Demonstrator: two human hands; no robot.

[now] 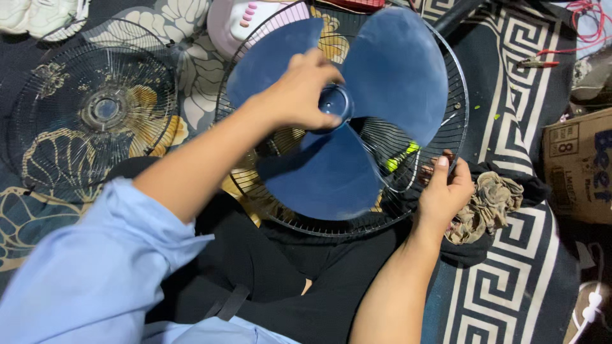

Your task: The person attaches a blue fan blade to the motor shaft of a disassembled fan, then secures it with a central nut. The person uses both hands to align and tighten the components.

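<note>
1. Floor covering: a dark rug (510, 280) with a pale angular key pattern lies at right; a dark cloth with large cream and gold flowers (38, 210) covers the floor at left. The person sits on it, legs in black.
2. Rear fan guard (456, 127): a round wire cage lying across the person's lap, open side up.
3. Blue fan blade (331, 172): three broad lobes seated inside the rear guard, hub at centre.
4. Front fan guard (89, 108): a second round wire grille, flat on the flowered cloth, well apart to the left.
5. Cardboard box (577, 165): at the right edge, on the rug.
6. Fan base (239, 22): white and pink housing with buttons, just beyond the guard.
7. Left hand (296, 95): sleeve light blue; fingers curled closed around the blade's hub (336, 102).
8. Right hand (443, 191): fingers and thumb pinching the guard's rim at its lower right.
9. Crumpled rag (491, 207): brownish, just beside the right hand.
10. Red wires (583, 28): at the top right corner.
</note>
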